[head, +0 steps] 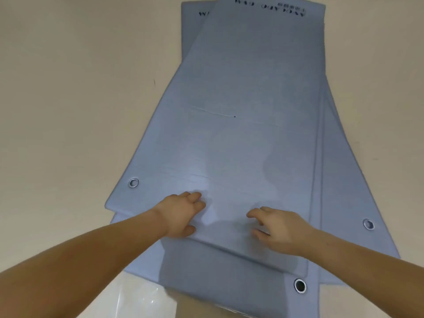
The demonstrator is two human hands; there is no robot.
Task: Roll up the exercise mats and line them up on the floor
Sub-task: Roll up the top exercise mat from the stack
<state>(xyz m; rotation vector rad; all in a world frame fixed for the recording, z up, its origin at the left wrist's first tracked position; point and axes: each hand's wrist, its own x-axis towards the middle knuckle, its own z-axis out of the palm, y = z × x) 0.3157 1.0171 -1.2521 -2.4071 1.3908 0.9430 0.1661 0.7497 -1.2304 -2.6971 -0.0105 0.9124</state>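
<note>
Pale beige floor [68, 88] beneath a loose stack of flat blue-grey foam exercise mats [206, 271] with metal eyelets [133, 182], none rolled yet. Long axis of the top mat [241, 145] running straight away from the body, short near edge right at the hands. Left hand [181, 214] resting on it, thumb at that edge; right hand [280, 228] alongside, fingers loosely bent; nothing clasped by either. Next, likely: curl that edge forward.

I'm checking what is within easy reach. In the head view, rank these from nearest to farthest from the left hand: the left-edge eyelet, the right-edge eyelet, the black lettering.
1. Left-edge eyelet, just left of the left hand.
2. Right-edge eyelet, across the mats on the right.
3. Black lettering, at the far end.
</note>
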